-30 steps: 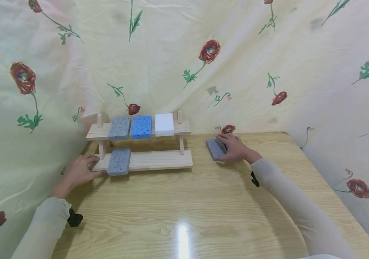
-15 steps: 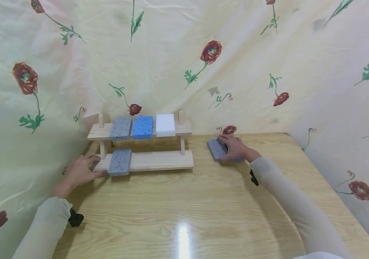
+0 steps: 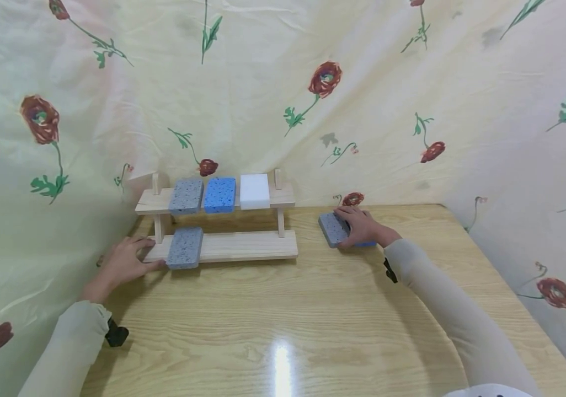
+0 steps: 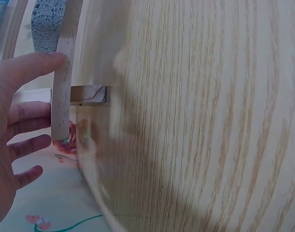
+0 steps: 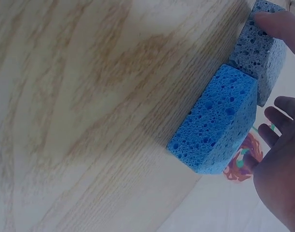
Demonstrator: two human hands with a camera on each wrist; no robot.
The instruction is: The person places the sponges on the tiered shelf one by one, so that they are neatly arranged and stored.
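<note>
Fingers (image 3: 345,210) of the right hand (image 3: 361,227) are parted just enough to span the grey sponge (image 3: 330,230) lengthwise, gripping it on the surface (image 3: 243,314). Its long axis runs roughly front to back; a blue sponge (image 5: 212,118) lies just beside it (partly hidden by that hand). Well to the left, the left hand (image 3: 121,264) pinches the rack (image 3: 248,246) at its lower left end.

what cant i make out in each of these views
Head view: most of the porous blue rectangular sponge, hidden by the right hand.
Head view: texture of the white rectangular block, washed out.
Left wrist view: the rest of the speckled grey rectangular sponge near the left hand, cut off by the top edge.
Right wrist view: the rest of that hand, cut off by the right edge.
</note>
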